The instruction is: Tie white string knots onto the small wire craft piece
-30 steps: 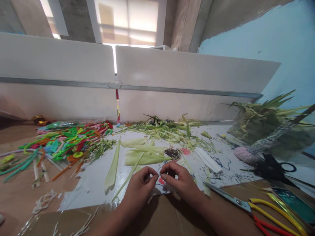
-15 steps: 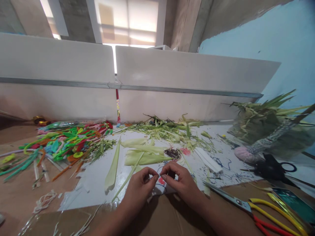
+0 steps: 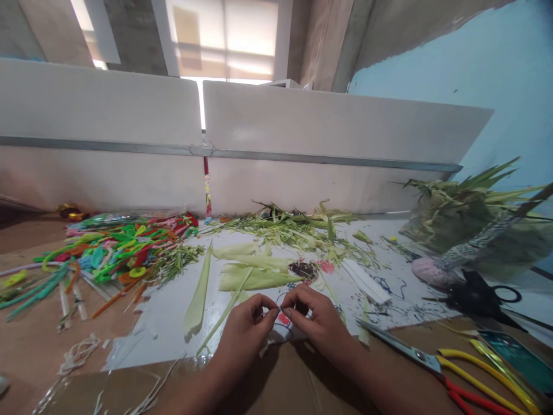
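Note:
My left hand (image 3: 250, 323) and my right hand (image 3: 313, 317) meet over the near edge of the white sheet (image 3: 168, 311). Thumb and forefinger are pinched together on each, tips almost touching. Whatever they pinch is too small to make out. A dark thin line, perhaps a thread, curves around the gap between the hands, with a red patch (image 3: 284, 318) just below the fingertips. Beyond them lie pale green corn husks (image 3: 254, 276) and a dark clump of fibres (image 3: 303, 269). One long husk (image 3: 199, 294) rests left of my left hand.
Large scissors (image 3: 423, 357) with yellow and red handles lie at right, near a phone (image 3: 514, 357) and black scissors (image 3: 479, 300). Colourful pipe cleaners (image 3: 116, 248) heap up at left. Husk scraps (image 3: 294, 227) line the back, below a white partition (image 3: 328, 127). A husk-filled bag (image 3: 453, 219) stands far right.
Both hands stay nearly in place, still pinching close together. The right fingertips have shifted only very slightly; nothing else has visibly moved.

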{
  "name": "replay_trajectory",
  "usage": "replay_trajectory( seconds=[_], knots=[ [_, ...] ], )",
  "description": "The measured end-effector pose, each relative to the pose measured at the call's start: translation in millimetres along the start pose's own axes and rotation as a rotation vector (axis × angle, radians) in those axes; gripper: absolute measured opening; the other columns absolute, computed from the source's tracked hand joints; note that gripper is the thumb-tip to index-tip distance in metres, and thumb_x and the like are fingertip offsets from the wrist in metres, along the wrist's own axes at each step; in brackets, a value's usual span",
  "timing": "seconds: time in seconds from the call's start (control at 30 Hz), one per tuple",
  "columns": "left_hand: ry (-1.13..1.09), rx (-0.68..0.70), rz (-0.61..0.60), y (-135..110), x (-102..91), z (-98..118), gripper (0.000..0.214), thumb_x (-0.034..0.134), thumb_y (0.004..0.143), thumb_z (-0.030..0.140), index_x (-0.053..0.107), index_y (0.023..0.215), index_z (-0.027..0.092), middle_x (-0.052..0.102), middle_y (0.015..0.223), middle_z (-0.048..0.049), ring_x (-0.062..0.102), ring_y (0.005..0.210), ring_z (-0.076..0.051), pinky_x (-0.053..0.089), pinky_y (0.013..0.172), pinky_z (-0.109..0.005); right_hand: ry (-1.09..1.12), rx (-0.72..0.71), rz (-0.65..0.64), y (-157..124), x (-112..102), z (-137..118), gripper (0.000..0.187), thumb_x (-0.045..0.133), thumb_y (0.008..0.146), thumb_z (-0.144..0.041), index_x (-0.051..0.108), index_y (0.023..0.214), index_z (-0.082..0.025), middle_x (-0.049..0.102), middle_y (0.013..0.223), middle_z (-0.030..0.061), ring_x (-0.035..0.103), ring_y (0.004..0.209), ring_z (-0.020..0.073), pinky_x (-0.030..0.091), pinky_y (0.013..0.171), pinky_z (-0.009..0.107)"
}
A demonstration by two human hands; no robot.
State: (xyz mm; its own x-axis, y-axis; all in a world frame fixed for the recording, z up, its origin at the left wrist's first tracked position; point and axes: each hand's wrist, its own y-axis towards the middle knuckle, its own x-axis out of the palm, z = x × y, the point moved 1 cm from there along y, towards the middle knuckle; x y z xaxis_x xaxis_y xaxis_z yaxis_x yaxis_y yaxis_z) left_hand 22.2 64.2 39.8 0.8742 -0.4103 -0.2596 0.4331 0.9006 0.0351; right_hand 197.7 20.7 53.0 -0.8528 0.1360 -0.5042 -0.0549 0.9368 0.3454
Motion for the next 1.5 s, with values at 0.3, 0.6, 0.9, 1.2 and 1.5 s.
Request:
replay_trajectory(
  seconds=[0.3,0.6,0.9,1.2,1.5],
  knots=[
    [-0.019,0.04,0.015,-1.5,0.4,3.1,0.021,0.059,0.086,0.039,0.065,0.08,0.02,0.065,0.077,-0.0001,0.056,0.073,-0.018,0.039,0.066,-0.026,-0.002,0.035,-0.002,-2.5,3.1,0.7,0.009,0.056,0.089,-0.021,0.062,0.083,-0.02,0.059,0.078,-0.0009,0.053,0.071,0.0153,0.038,0.065,0.027],
    [-0.022,0.04,0.019,-1.0,0.1,-0.1,0.022,0.06,0.087,0.04,0.065,0.081,0.02,0.065,0.076,-0.0001,0.056,0.072,-0.019,0.038,0.064,-0.026,0.024,0.013,0.019,-0.4,-0.7,-0.4,0.012,0.057,0.092,-0.027,0.067,0.089,-0.02,0.064,0.083,0.0013,0.056,0.076,0.0171,0.041,0.07,0.028],
    [0.018,0.047,0.024,-0.7,0.2,-2.5,0.022,0.058,0.087,0.039,0.067,0.082,0.02,0.064,0.073,0.0002,0.054,0.069,-0.018,0.038,0.064,-0.027,-0.011,-0.006,-0.021,-0.2,-1.2,0.0,0.012,0.06,0.092,-0.024,0.07,0.087,-0.02,0.065,0.08,0.0012,0.056,0.074,0.0169,0.039,0.066,0.028],
    [0.036,0.045,0.026,-0.8,-0.2,0.7,0.021,0.057,0.088,0.038,0.067,0.082,0.02,0.065,0.075,0.0,0.055,0.071,-0.019,0.038,0.065,-0.027,-0.017,-0.007,-0.026,-0.6,-1.5,-1.1,0.011,0.06,0.092,-0.024,0.069,0.087,-0.02,0.066,0.081,0.0015,0.057,0.075,0.0173,0.039,0.065,0.028],
    [0.052,0.047,0.017,-2.1,-0.4,1.3,0.02,0.057,0.087,0.037,0.066,0.082,0.02,0.065,0.075,0.0008,0.055,0.07,-0.018,0.037,0.064,-0.026,-0.037,-0.007,-0.021,-1.3,-0.1,0.0,0.011,0.06,0.092,-0.021,0.068,0.085,-0.02,0.064,0.08,0.0007,0.056,0.074,0.0167,0.04,0.067,0.028]
  ],
)
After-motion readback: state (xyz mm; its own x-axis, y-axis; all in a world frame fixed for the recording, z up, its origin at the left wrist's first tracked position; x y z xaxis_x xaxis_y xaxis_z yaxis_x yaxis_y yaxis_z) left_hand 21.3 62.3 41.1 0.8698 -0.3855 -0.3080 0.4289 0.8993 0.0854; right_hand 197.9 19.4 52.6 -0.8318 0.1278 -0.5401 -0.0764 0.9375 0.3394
